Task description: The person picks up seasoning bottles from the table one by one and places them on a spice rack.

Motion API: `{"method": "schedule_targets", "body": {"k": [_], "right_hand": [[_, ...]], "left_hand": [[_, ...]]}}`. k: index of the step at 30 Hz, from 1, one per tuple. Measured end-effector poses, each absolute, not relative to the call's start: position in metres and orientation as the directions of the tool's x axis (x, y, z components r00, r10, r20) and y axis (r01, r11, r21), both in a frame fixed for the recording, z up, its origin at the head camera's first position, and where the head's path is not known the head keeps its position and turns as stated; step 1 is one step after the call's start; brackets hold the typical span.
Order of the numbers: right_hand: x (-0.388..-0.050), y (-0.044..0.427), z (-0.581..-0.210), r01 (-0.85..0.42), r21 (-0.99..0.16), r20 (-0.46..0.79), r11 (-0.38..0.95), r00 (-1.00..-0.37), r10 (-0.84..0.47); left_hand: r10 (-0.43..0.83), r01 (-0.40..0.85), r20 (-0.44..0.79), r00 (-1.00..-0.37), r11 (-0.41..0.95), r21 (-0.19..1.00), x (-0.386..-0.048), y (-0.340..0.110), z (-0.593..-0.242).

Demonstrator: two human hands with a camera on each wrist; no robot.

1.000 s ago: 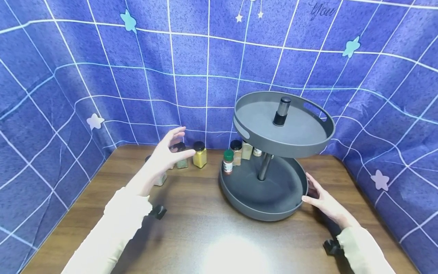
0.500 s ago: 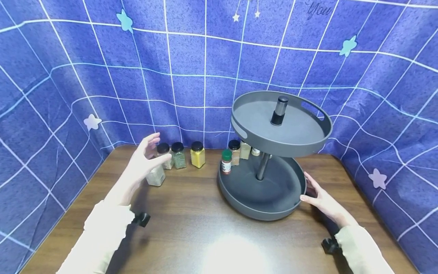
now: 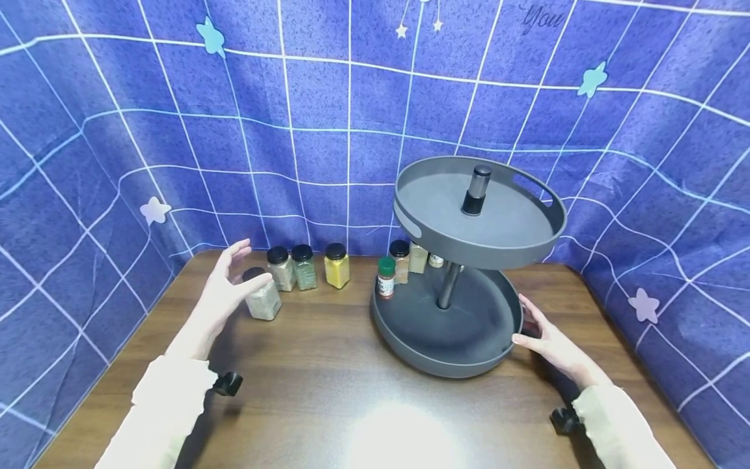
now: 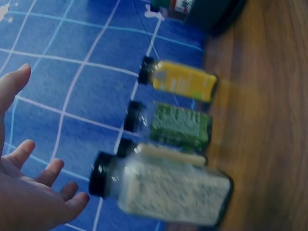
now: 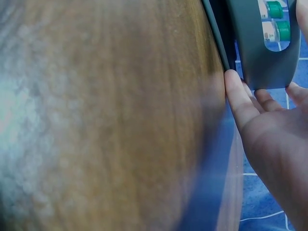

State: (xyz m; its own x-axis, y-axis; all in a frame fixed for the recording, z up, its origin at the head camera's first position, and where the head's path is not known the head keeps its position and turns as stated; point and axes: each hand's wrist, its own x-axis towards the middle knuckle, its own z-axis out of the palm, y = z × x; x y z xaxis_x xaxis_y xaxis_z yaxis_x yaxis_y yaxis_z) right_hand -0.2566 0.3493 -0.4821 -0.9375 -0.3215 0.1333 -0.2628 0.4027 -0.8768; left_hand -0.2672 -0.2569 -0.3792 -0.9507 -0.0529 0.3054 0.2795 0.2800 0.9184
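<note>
My left hand (image 3: 221, 293) is spread just left of a spice jar (image 3: 263, 301) with a black lid and pale speckled contents. In the left wrist view, this jar (image 4: 173, 191) lies apart from the fingertips (image 4: 79, 202). Beyond it stand a beige spice jar (image 3: 282, 272), a green herb jar (image 3: 305, 272) and a yellow spice jar (image 3: 337, 270), all black-lidded. My right hand (image 3: 553, 342) touches the outer wall of the lower tier of a grey two-tier turntable (image 3: 448, 365). Its fingers (image 5: 238, 98) lie against that wall in the right wrist view.
On the lower tier, a green-capped bottle (image 3: 386, 279), a brown spice jar (image 3: 401, 264) and a pale jar (image 3: 418, 258) stand at the back left. The raised upper tier (image 3: 439, 189) overhangs them. A blue gridded curtain (image 3: 293, 150) hangs behind the wooden table (image 3: 316, 391).
My left hand has moved left and slightly down, past the yellow and green jars to the speckled one, uncovering the jars behind. The right hand stays at the turntable.
</note>
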Motion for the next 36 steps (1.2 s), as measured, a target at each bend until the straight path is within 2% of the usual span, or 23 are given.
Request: {"method": "schedule_targets", "body": {"k": [16,23,29,36], "right_hand": [[-0.257,0.350,-0.481,-0.253,-0.868,0.120,0.427,-0.941,-0.315],[-0.256,0.348,-0.478,-0.250,-0.860,0.112,0.444,-0.943,-0.314],[-0.255,0.346,-0.476,-0.257,-0.862,0.118,0.438,-0.940,-0.321],[-0.255,0.347,-0.475,-0.251,-0.859,0.114,0.446,-0.943,-0.312]], "left_hand": [[-0.095,0.187,0.239,-0.966,0.381,0.906,-0.283,-0.294,-0.431],[-0.085,0.150,0.191,-0.978,0.353,0.923,-0.288,-0.297,-0.443],[-0.089,0.106,0.134,-0.987,0.274,0.956,-0.294,-0.298,-0.452],[-0.091,0.102,0.127,-0.988,0.237,0.966,-0.299,-0.296,-0.458]]}}
